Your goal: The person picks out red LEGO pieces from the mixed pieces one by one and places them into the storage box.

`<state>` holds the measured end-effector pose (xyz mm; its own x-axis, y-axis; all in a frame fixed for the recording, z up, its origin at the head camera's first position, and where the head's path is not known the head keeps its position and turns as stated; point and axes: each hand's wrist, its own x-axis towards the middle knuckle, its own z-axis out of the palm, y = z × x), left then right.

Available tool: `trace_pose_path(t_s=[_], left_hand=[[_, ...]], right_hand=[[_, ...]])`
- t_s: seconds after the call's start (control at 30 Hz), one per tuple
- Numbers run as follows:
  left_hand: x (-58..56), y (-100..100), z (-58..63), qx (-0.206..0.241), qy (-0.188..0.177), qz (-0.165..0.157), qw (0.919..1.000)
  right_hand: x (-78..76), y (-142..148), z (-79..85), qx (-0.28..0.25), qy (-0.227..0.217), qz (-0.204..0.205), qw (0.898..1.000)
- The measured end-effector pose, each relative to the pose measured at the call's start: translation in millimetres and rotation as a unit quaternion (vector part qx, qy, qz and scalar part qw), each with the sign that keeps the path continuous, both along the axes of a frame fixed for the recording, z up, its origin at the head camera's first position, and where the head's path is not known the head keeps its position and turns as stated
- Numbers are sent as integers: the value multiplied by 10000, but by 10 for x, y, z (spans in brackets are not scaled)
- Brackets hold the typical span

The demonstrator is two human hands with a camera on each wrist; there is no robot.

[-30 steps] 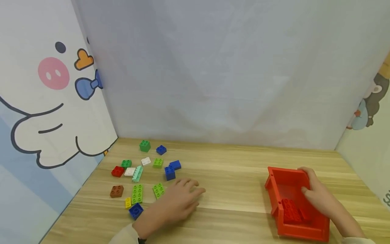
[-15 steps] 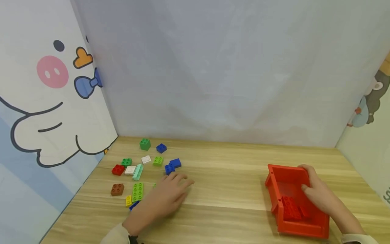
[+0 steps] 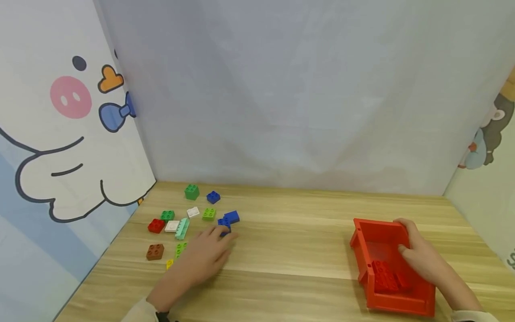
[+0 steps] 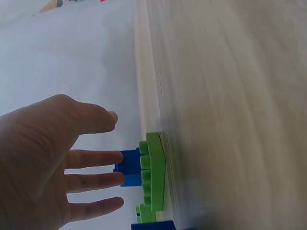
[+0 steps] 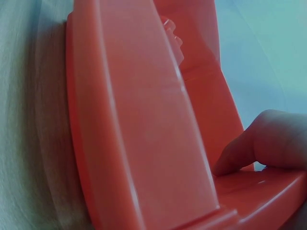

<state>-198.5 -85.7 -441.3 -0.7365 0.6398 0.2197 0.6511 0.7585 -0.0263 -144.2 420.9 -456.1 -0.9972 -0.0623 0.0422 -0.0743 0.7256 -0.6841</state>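
Observation:
My left hand (image 3: pixel 201 255) reaches over the loose toy building bricks on the left of the table, its fingers extended and nothing in them. Just beyond its fingertips is a blue brick (image 3: pixel 224 224). In the left wrist view a lime green brick (image 4: pixel 154 172) stands close past the fingers, with a blue brick (image 4: pixel 129 167) behind. Part of a lime plate (image 3: pixel 181 249) shows beside the hand; other bricks are hidden beneath it. On the right, my right hand (image 3: pixel 420 255) grips the side wall of a red bin (image 3: pixel 398 303), thumb inside. Red bricks (image 3: pixel 384 276) lie in the bin.
Around the left hand lie a brown brick (image 3: pixel 155 252), a red brick (image 3: pixel 156 225), a mint brick (image 3: pixel 182 228) and white ones (image 3: pixel 172 226). Farther back are a green brick (image 3: pixel 192 192) and a blue brick (image 3: pixel 213 197). A pale curtain (image 3: pixel 281 98) hangs behind the table.
My left hand has moved left across the near bricks, covering the lime brick and the near blue one. The right hand stays on the red bin, which has not moved.

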Motion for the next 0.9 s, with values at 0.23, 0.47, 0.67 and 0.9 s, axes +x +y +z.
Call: trace_pose_path(t_s=[0.23,0.47,0.67,0.9], left_hand=[[-16,-170,1,-33,73,166,9998],[-27,-311,10,-24,258,301,9992],[-37,-447,24,6,247,509,9984],[-80,-579,40,-237,118,947,9952]], right_hand=[[3,-17,1,-35,-75,15,10000],[11,-10,-1,96,65,14,9999],[10,-12,0,73,109,50,9999],[8,-18,11,47,140,39,9999]])
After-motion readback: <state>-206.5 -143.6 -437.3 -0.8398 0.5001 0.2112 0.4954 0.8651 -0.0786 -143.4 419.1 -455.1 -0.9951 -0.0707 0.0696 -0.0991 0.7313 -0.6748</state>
